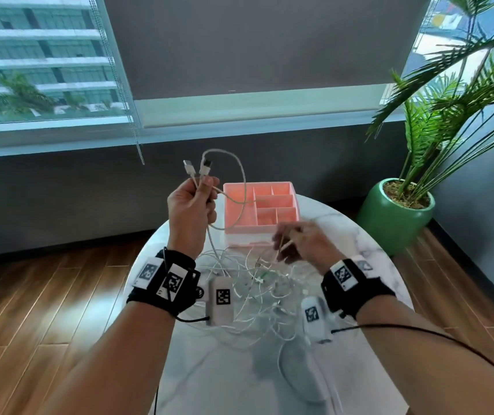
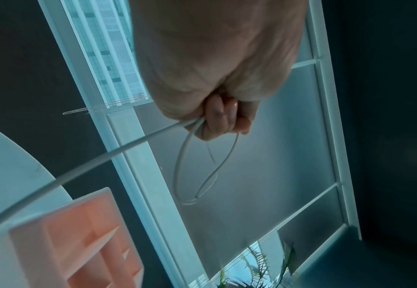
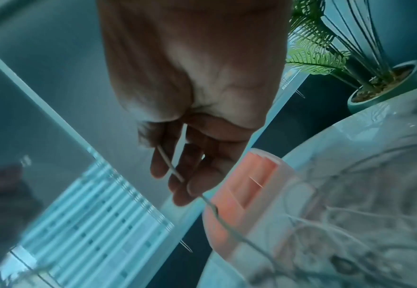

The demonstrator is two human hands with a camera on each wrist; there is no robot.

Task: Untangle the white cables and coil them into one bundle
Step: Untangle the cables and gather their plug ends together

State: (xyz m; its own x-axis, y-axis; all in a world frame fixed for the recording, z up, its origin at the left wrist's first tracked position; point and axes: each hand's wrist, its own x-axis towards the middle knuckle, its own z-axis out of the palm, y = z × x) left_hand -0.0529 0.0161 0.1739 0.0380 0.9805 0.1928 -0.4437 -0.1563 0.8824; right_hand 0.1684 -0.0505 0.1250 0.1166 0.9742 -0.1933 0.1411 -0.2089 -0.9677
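A tangle of thin white cables (image 1: 254,292) lies on the round marble table (image 1: 374,259). My left hand (image 1: 193,205) is raised above the table's far left and grips a white cable; two USB plugs (image 1: 197,167) stick up from the fist and a loop (image 1: 241,187) hangs to its right. In the left wrist view the curled fingers (image 2: 223,118) clamp the cable, and the loop (image 2: 197,171) dangles below. My right hand (image 1: 296,244), blurred, hovers over the tangle's far edge. In the right wrist view a thin cable (image 3: 170,165) runs across its loosely bent fingers (image 3: 192,187).
A pink compartment tray (image 1: 269,211) stands at the far side of the table, just beyond both hands. A potted palm in a green pot (image 1: 395,217) sits on the floor at the right. Wooden floor surrounds the table; a window and blind lie behind.
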